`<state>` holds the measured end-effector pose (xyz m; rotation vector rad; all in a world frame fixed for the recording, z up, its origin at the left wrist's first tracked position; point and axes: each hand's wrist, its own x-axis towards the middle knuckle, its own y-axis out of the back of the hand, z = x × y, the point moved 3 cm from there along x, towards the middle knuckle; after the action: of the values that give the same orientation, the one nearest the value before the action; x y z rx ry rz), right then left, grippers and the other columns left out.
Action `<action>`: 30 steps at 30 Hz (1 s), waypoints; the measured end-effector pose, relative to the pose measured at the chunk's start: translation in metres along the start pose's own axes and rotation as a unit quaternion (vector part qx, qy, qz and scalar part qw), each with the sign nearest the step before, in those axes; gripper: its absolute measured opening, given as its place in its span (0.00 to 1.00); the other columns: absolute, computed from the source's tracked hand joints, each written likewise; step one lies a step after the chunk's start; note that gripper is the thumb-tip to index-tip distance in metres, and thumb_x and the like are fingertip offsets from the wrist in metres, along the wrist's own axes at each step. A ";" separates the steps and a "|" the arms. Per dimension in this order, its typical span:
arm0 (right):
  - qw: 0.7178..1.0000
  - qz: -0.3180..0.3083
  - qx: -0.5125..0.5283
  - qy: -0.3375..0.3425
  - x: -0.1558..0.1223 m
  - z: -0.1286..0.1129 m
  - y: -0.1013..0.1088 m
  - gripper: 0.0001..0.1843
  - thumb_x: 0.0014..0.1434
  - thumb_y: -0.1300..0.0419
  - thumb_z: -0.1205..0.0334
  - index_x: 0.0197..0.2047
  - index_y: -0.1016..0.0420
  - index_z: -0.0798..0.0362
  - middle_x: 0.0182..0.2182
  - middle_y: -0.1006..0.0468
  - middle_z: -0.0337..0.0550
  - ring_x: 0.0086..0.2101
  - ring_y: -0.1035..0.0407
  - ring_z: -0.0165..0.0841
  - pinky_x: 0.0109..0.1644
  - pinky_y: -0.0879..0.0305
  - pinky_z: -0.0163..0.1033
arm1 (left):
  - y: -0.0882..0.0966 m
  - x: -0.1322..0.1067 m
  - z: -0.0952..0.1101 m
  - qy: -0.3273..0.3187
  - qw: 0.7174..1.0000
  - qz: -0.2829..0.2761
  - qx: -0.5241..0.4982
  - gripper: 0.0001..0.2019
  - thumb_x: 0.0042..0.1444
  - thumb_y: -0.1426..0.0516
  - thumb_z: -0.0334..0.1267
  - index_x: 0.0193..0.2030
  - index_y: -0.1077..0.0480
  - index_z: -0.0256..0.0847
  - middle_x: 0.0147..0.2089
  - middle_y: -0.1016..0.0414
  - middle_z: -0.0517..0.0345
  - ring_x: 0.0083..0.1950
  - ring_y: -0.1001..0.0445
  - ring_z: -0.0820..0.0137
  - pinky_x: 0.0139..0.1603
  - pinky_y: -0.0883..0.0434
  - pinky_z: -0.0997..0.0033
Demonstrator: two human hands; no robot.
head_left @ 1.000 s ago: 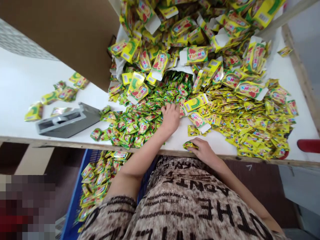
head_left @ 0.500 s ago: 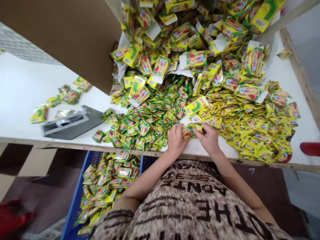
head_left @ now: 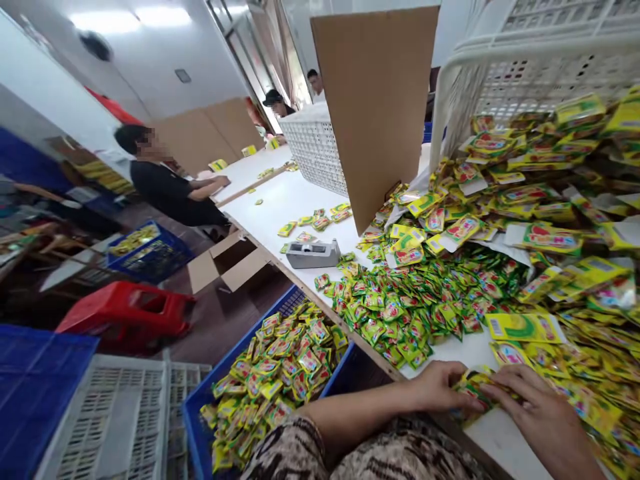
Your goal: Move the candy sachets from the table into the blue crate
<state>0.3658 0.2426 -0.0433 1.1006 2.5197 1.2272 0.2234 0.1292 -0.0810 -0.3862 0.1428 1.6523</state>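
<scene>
My left hand [head_left: 443,387] and my right hand [head_left: 543,417] meet at the near edge of the white table [head_left: 295,200], both closed on a small bunch of green-yellow sachets [head_left: 475,388] held between them. Just beyond my hands lies a heap of green sachets [head_left: 400,307], with yellow sachets [head_left: 600,360] spread to the right. Flat yellow cartons [head_left: 525,327] are scattered behind and over the heaps.
A blue crate [head_left: 200,413] full of sachets sits below the table at my left. A grey tape dispenser [head_left: 313,253], a cardboard divider [head_left: 375,107] and white baskets [head_left: 530,67] stand on the table. A red stool [head_left: 125,313] and seated co-workers [head_left: 170,187] are further left.
My head has turned left and up, bringing the room and co-workers into view. Both hands stay together on the sachet bunch at the table edge.
</scene>
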 end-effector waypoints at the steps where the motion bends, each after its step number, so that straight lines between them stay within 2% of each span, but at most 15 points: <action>1: 0.999 -0.001 -0.014 0.033 0.001 -0.006 -0.003 0.24 0.55 0.44 0.35 0.29 0.18 0.45 0.38 0.21 0.48 0.41 0.28 0.44 0.47 0.33 0.48 | 0.000 -0.002 -0.001 0.002 0.999 -0.014 -0.032 0.30 0.33 0.30 0.58 0.34 0.30 0.35 0.29 0.36 0.65 0.30 0.42 0.77 0.31 0.42 0.76; 4: 0.992 -0.033 -0.051 0.108 0.004 -0.020 -0.016 0.20 0.60 0.46 0.42 0.30 0.17 0.42 0.43 0.22 0.48 0.46 0.31 0.46 0.52 0.37 0.53 | 0.001 -0.005 -0.003 0.017 0.999 0.002 -0.034 0.28 0.32 0.30 0.57 0.31 0.28 0.34 0.27 0.36 0.65 0.30 0.41 0.77 0.32 0.41 0.76; 8: 0.987 -0.094 -0.049 0.119 -0.001 -0.012 -0.034 0.19 0.62 0.47 0.48 0.31 0.18 0.44 0.43 0.22 0.49 0.45 0.29 0.44 0.48 0.32 0.49 | 0.002 -0.006 -0.005 0.023 0.999 0.041 -0.015 0.28 0.30 0.28 0.54 0.31 0.26 0.34 0.28 0.35 0.64 0.32 0.39 0.75 0.35 0.38 0.76; 10: 0.988 -0.086 -0.048 0.119 -0.006 -0.001 -0.035 0.17 0.62 0.46 0.48 0.37 0.18 0.46 0.43 0.22 0.49 0.45 0.28 0.43 0.47 0.31 0.47 | 0.001 -0.005 -0.007 0.024 0.998 0.046 -0.029 0.29 0.28 0.28 0.55 0.33 0.26 0.34 0.29 0.33 0.63 0.32 0.37 0.74 0.35 0.37 0.76; 12: 0.988 -0.060 -0.064 0.128 -0.011 0.011 -0.031 0.16 0.61 0.44 0.48 0.40 0.18 0.46 0.46 0.22 0.49 0.47 0.29 0.44 0.50 0.32 0.49 | 0.000 -0.003 -0.010 0.029 0.997 0.048 -0.045 0.30 0.28 0.29 0.56 0.33 0.25 0.34 0.29 0.32 0.63 0.33 0.36 0.73 0.35 0.36 0.76; 14: 0.986 -0.052 -0.079 0.138 -0.014 0.018 -0.027 0.15 0.59 0.42 0.47 0.39 0.18 0.44 0.47 0.22 0.48 0.48 0.30 0.46 0.53 0.34 0.52 | -0.001 -0.001 -0.013 0.035 0.997 0.049 -0.055 0.30 0.28 0.29 0.57 0.32 0.25 0.34 0.28 0.32 0.62 0.32 0.36 0.73 0.35 0.36 0.75; 17: 0.990 -0.062 -0.066 0.105 -0.020 0.019 -0.024 0.17 0.60 0.44 0.44 0.37 0.17 0.43 0.47 0.23 0.47 0.48 0.29 0.46 0.53 0.33 0.53 | -0.001 0.001 -0.014 0.038 0.997 0.042 -0.061 0.30 0.26 0.28 0.56 0.32 0.25 0.34 0.28 0.31 0.63 0.32 0.35 0.73 0.36 0.35 0.75; 20: 0.998 -0.026 -0.035 0.038 -0.027 0.017 -0.024 0.22 0.63 0.49 0.43 0.40 0.17 0.45 0.49 0.24 0.48 0.50 0.30 0.45 0.53 0.32 0.50 | 0.000 -0.001 -0.013 0.031 0.995 0.027 -0.086 0.33 0.23 0.28 0.57 0.34 0.24 0.34 0.30 0.29 0.62 0.32 0.34 0.73 0.38 0.33 0.73; 22: 0.999 -0.021 -0.027 0.032 -0.030 0.014 -0.027 0.22 0.63 0.49 0.43 0.40 0.17 0.46 0.47 0.24 0.48 0.49 0.30 0.44 0.53 0.32 0.49 | 0.002 -0.004 -0.011 0.016 0.994 0.023 -0.103 0.35 0.23 0.29 0.59 0.35 0.24 0.33 0.31 0.28 0.60 0.33 0.34 0.73 0.40 0.33 0.72; 24: 0.998 -0.045 -0.031 0.044 -0.029 0.011 -0.032 0.22 0.62 0.48 0.42 0.38 0.17 0.45 0.46 0.23 0.48 0.49 0.30 0.45 0.52 0.32 0.50 | 0.004 -0.006 -0.008 -0.002 0.995 0.024 -0.100 0.35 0.25 0.30 0.60 0.36 0.24 0.32 0.32 0.28 0.60 0.33 0.34 0.73 0.40 0.33 0.73; 27: 0.997 -0.067 -0.027 0.034 -0.026 0.003 -0.033 0.25 0.62 0.50 0.41 0.34 0.17 0.46 0.43 0.22 0.50 0.47 0.31 0.47 0.52 0.33 0.55 | 0.005 -0.006 -0.006 -0.008 0.998 0.032 -0.044 0.29 0.31 0.29 0.55 0.36 0.24 0.33 0.30 0.30 0.62 0.33 0.35 0.74 0.38 0.35 0.76; 30: 0.999 -0.018 0.035 -0.016 -0.030 -0.014 -0.025 0.23 0.59 0.46 0.40 0.33 0.18 0.47 0.45 0.23 0.51 0.48 0.31 0.49 0.53 0.35 0.55 | 0.005 -0.006 -0.006 0.001 0.999 0.046 0.012 0.22 0.37 0.29 0.49 0.35 0.23 0.33 0.27 0.34 0.64 0.32 0.38 0.75 0.37 0.37 0.78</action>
<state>0.3681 0.2037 -0.0578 1.0745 2.5657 1.1109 0.2195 0.1209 -0.0850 -0.3674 0.1839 1.7389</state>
